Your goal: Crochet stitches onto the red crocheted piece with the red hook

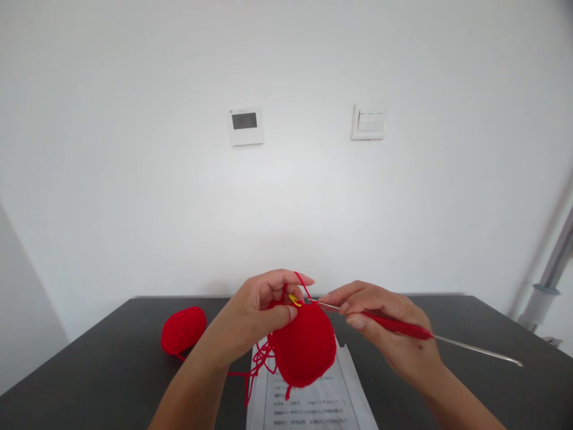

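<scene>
My left hand (264, 304) pinches the upper left edge of a round red crochet piece (305, 346) between thumb and fingers. A strand of red yarn runs over its raised index finger down to the top edge of the piece. A yellow stitch marker (294, 300) sits at that edge beside my thumb. My right hand (385, 322) grips a double-ended crochet hook (396, 325) by its red handle. The hook's left metal tip meets the yarn at the top edge; its other end points out to the right.
A ball of red yarn (183, 330) rests on the dark table (120, 358) at left. Loose yarn (263, 356) trails below my left hand. Printed sheets (308, 409) lie under the piece. On the white wall behind are a thermostat (245, 126) and a switch (369, 122); a pipe (557, 263) stands at right.
</scene>
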Demonstrator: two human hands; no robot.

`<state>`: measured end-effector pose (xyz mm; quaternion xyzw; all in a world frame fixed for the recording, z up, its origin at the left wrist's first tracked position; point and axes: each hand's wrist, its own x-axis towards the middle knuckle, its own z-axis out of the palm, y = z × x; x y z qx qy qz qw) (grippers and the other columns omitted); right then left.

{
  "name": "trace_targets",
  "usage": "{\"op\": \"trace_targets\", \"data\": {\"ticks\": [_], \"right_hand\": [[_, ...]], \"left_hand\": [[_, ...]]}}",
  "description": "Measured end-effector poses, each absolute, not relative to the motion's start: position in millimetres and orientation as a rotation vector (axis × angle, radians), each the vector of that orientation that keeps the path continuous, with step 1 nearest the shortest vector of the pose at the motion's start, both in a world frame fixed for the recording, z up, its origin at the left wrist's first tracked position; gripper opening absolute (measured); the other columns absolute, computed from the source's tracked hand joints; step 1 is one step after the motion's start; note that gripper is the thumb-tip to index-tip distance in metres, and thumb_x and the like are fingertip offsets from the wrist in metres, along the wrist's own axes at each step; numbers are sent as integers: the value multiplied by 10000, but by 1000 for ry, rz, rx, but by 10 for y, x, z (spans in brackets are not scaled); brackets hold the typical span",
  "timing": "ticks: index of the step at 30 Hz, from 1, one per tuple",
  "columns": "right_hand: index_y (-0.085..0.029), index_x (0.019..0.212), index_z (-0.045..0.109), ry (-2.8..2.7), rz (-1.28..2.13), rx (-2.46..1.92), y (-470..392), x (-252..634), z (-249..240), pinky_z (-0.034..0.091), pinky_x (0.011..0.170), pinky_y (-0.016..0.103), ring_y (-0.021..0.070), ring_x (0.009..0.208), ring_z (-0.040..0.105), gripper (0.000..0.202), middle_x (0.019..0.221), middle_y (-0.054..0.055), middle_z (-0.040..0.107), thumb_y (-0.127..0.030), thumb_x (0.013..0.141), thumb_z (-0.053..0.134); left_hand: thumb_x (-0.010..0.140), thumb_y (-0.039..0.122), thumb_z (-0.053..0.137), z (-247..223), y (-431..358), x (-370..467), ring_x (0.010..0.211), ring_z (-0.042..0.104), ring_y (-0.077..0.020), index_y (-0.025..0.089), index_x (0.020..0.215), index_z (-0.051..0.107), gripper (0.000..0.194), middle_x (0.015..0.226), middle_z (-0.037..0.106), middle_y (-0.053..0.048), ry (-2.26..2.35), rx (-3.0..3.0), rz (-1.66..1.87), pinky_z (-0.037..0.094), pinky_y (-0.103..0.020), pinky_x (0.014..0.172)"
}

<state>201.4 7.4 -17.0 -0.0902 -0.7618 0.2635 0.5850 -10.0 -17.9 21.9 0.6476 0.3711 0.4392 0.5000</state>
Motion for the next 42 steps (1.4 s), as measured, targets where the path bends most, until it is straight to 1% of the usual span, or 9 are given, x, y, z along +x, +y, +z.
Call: {"op": "trace_targets", "data": {"ticks": [5,11,14,18,24,30,37,42], "right_hand": [[-254,910,709,-1794,633,-196,81,2027,-169,598,705,294,189,864,715,86,951,55,758,-200,883,649],[-255,938,696,-1882,624,-154,96,2090,-129,588,700,308,192,854,715,99,960,64,750,-202,900,622],[-241,933,686,-1958,634,-145,100,2124,-109,590,730,325,198,882,716,99,964,71,739,-197,912,600],[-223,919,673,-2049,614,-137,99,2140,-80,588,783,324,191,926,711,126,988,74,730,-139,907,581],[-237,982,644,-2115,479,-194,80,2143,-69,589,761,284,174,930,703,192,1066,66,722,-90,898,553],[-233,987,626,-2140,312,-248,44,2128,-70,583,764,253,168,928,699,162,1060,72,714,-111,907,556],[-211,1043,597,-2117,198,-209,24,2082,-106,572,818,285,186,1001,668,200,1060,100,692,-76,903,550],[-196,1037,601,-2098,57,-212,21,2054,-133,576,824,302,199,996,668,187,1043,109,697,-86,893,557]], "left_hand": [[728,140,676,237,-196,-76,722,554,-119,205,1024,685,304,803,605,6,960,1572,1049,429,-236,669],[733,140,659,253,-219,-63,722,570,-135,191,1008,687,281,798,632,-2,1031,1667,1045,441,-246,663],[725,146,657,271,-222,-52,717,574,-139,180,990,691,269,787,635,-4,1058,1692,1035,440,-249,656],[730,140,636,271,-221,-44,713,569,-135,182,1011,683,288,782,631,1,1077,1704,1046,430,-246,644],[737,123,596,259,-242,-20,720,571,-144,197,1054,669,334,802,638,0,1147,1760,1085,435,-250,637],[738,93,559,317,-284,45,755,577,-160,211,1057,670,358,805,626,5,1247,1873,1102,454,-265,686],[781,127,573,236,-259,36,811,592,-170,219,1064,658,309,837,639,3,1209,1922,1168,457,-275,742],[785,154,599,227,-236,41,847,590,-186,209,1064,664,292,857,641,-12,1220,1921,1193,460,-290,766]]}}
